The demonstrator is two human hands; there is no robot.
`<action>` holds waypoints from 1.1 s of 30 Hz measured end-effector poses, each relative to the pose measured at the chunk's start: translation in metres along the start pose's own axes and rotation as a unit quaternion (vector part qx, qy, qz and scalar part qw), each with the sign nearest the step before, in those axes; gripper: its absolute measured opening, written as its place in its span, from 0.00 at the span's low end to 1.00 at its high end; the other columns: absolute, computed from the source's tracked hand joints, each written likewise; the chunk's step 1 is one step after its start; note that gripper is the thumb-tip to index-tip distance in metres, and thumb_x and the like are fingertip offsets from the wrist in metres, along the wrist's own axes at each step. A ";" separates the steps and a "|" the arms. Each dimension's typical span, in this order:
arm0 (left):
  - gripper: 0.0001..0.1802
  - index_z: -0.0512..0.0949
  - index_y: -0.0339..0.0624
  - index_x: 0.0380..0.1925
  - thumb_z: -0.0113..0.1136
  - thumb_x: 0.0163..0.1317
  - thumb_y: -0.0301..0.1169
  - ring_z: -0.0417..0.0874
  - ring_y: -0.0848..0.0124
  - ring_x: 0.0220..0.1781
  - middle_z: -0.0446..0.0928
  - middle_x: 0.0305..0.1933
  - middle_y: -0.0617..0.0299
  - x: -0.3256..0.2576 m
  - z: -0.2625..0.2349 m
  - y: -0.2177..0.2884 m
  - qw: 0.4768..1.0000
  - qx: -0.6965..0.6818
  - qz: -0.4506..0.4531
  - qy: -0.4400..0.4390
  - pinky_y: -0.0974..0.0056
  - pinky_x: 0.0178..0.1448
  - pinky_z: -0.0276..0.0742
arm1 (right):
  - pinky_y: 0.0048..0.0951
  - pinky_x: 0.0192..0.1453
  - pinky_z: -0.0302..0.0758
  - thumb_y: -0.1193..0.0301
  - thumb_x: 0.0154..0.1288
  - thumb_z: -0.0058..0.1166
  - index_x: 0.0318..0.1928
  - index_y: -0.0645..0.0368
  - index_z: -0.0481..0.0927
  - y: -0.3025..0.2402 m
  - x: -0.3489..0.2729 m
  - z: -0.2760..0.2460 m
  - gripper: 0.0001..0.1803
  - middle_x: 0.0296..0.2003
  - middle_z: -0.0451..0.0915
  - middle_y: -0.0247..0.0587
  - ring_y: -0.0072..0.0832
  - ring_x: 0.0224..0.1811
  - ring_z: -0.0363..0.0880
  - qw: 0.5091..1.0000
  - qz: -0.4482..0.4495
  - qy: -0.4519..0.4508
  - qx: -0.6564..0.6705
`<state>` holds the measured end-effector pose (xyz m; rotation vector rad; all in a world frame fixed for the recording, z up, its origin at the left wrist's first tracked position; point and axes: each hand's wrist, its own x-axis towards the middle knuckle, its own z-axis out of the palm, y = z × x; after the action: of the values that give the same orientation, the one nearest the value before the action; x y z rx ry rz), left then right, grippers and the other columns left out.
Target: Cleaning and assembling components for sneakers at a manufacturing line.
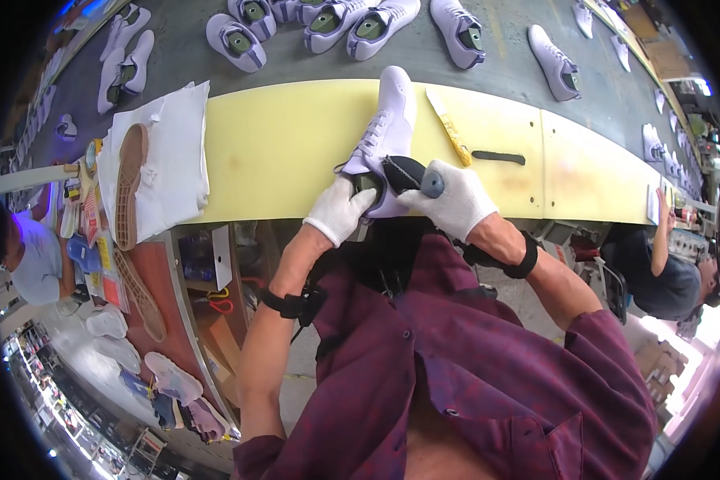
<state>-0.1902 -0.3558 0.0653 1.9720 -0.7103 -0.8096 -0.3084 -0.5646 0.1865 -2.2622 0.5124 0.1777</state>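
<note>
A lavender lace-up sneaker (388,124) lies on the yellow board (288,136), toe away from me. My left hand (336,210), in a white glove, is closed on the collar at its heel, with the thumb at the opening. My gloved right hand (460,200) is wrapped round a tool with a rounded grey-blue handle end (433,184). A black, pointed oval piece with a toothed-looking edge (404,172) sticks out beside that hand, over the shoe's right side. Whether it belongs to the tool, I cannot tell.
Right of the shoe lie a yellow-handled knife (450,130) and a black strip (498,158). White sheets (172,160) carry a brown outsole (130,184) at left. Several lavender sneakers stand on the dark conveyor belt (296,68) beyond. Other people sit at left (32,248) and right (656,272).
</note>
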 end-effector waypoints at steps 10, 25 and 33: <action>0.30 0.78 0.30 0.57 0.60 0.72 0.49 0.84 0.36 0.55 0.83 0.50 0.32 -0.003 -0.002 -0.003 0.995 -0.068 -0.064 -0.027 0.45 0.59 0.79 | 0.42 0.34 0.79 0.54 0.61 0.77 0.32 0.63 0.80 0.007 -0.012 -0.023 0.25 0.24 0.81 0.52 0.49 0.26 0.83 0.999 -0.013 0.024 -0.044; 0.28 0.71 0.33 0.62 0.59 0.75 0.46 0.83 0.36 0.57 0.84 0.51 0.36 -0.001 -0.001 -0.004 0.996 -0.015 -0.075 -0.052 0.44 0.58 0.78 | 0.44 0.40 0.82 0.51 0.62 0.73 0.34 0.63 0.85 0.005 0.003 -0.010 0.25 0.28 0.85 0.58 0.53 0.32 0.87 0.999 0.016 -0.026 -0.031; 0.27 0.75 0.29 0.54 0.62 0.73 0.46 0.85 0.37 0.53 0.84 0.48 0.35 -0.001 -0.008 0.005 0.987 -0.043 -0.144 -0.050 0.45 0.56 0.79 | 0.44 0.40 0.81 0.51 0.63 0.73 0.36 0.63 0.84 0.039 -0.012 -0.016 0.25 0.29 0.86 0.55 0.52 0.33 0.87 0.996 0.021 -0.034 -0.080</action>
<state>-0.1852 -0.3533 0.0736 1.9924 -0.4437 -1.0991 -0.3361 -0.5964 0.1745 -2.3924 0.5259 0.3255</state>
